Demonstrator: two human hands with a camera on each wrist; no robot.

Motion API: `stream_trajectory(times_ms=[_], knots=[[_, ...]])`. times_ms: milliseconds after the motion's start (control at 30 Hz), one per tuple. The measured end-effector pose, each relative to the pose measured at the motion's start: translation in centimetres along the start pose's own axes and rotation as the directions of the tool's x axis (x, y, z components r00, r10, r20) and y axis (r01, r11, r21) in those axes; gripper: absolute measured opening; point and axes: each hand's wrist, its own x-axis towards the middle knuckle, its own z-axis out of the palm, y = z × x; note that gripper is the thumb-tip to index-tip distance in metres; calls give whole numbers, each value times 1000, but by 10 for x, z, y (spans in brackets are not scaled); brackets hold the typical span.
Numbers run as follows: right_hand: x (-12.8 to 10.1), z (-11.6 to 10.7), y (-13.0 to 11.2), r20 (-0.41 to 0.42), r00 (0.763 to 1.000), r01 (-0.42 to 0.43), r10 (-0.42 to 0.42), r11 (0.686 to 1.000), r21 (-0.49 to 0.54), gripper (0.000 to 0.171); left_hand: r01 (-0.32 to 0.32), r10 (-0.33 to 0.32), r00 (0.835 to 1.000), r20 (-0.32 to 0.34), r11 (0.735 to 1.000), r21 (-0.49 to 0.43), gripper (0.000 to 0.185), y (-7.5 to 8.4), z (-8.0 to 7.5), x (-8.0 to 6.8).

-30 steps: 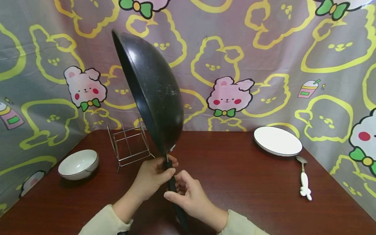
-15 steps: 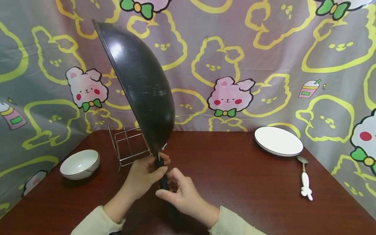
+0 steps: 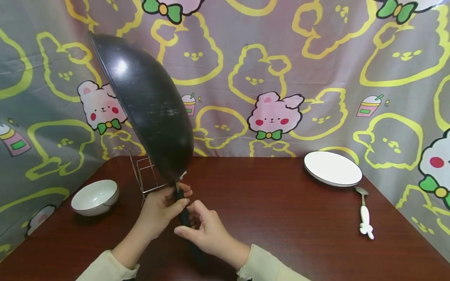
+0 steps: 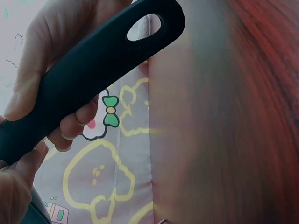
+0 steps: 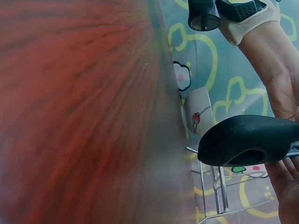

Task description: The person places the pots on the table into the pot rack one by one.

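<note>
A black wok (image 3: 151, 105) is held up on edge over the table, its scratched outer side facing me and its top leaning left. Near the base of the black handle (image 3: 184, 219), my left hand (image 3: 161, 210) pinches it between thumb and fingers. Lower down, my right hand (image 3: 207, 231) grips the same handle with the thumb on the near side. In the left wrist view the handle's free end, with its hanging hole, crosses in front of the right hand's fingers (image 4: 70, 126). The handle end (image 5: 243, 135) also shows in the right wrist view.
On the left of the brown table (image 3: 267, 218) stands a white bowl (image 3: 95, 198). A wire rack (image 3: 142, 173) is partly hidden behind the wok and left hand. At the right lie a white plate (image 3: 332, 168) and a white-handled spoon (image 3: 365, 218). A patterned cloth (image 3: 225, 78) hangs behind.
Both hands have moved left with the wok, which leans further left and covers more of the wire rack. The bowl, plate and spoon have stayed put.
</note>
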Motion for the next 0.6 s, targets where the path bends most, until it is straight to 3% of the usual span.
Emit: stream_trajectory(times_ms=[233, 600], knots=[[4, 7, -1, 14, 996, -83, 83, 996, -20, 29, 16, -16, 1000, -3, 997, -79, 24, -6, -6, -2], [6, 20, 2, 24, 996, -85, 87, 995, -54, 29, 77, -78, 997, -2, 989, -123, 24, -14, -15, -8]])
